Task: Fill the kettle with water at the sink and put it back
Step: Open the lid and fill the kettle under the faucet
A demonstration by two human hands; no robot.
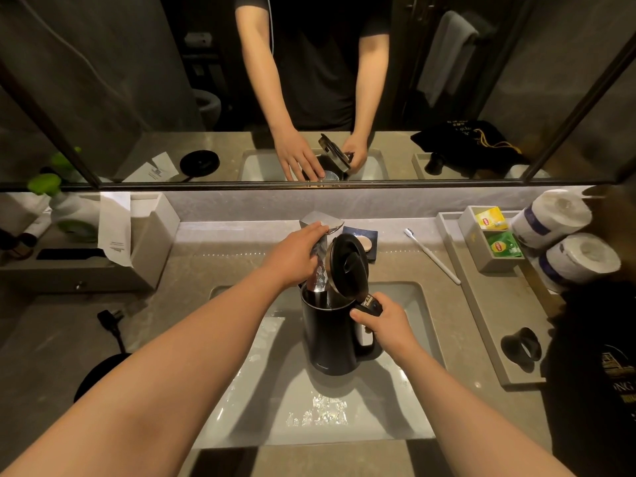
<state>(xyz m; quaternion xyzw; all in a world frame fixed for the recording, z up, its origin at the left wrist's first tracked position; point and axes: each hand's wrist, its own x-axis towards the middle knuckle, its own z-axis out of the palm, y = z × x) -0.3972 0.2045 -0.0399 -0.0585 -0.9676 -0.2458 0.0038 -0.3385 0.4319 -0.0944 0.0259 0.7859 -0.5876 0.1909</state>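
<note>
A black electric kettle (330,339) is held upright over the white sink basin (406,401), its lid (347,266) flipped open. My right hand (382,321) grips the kettle's handle. My left hand (296,256) rests on the chrome faucet (321,222), fingers over its lever. Water (318,270) pours from the spout into the kettle's mouth. The kettle's round black base (99,373) sits on the counter at the left with its plug (110,318) lying loose.
A toothbrush (432,254) and a soap dish (364,241) lie behind the basin. At the right a grey tray (481,304) holds a tea-bag box (495,235), toilet rolls (564,242) and a black cap (521,346). A holder with bottles stands left (75,215). A mirror runs above.
</note>
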